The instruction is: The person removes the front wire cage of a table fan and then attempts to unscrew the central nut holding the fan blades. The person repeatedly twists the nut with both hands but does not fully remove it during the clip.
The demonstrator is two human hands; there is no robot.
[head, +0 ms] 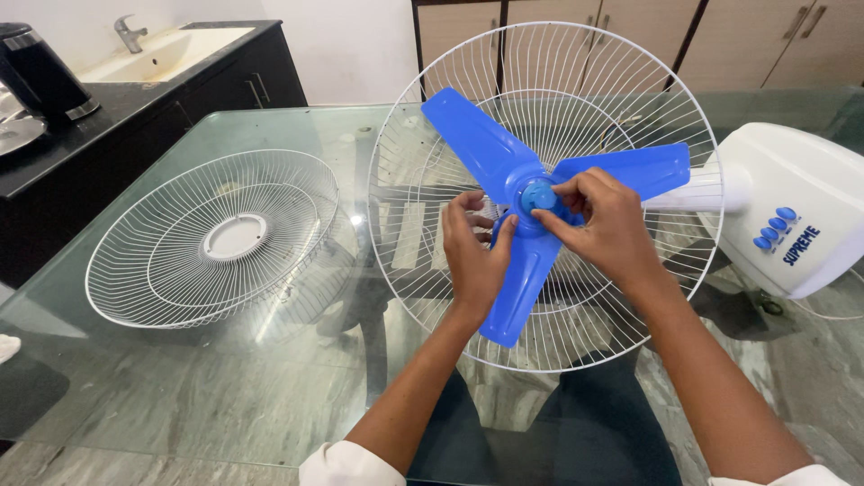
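— We get a bright, even picture here, soft indoor light with no harsh beam. The glass tabletop [270, 135] throws back pale reflections, and there is a small white glint just beside the rim of the rear fan guard [396, 270].

— We agree. Shadows are faint: we see a soft dark patch under the white fan base [801, 207] and dim reflections of the arms in the glass. The centre is sharp, down to the blue blade [490, 144] and the thin wires.

— At the edges we notice stretching; the loose front guard [144, 261] and the black kettle [40, 72] look slightly bent outward and softer.
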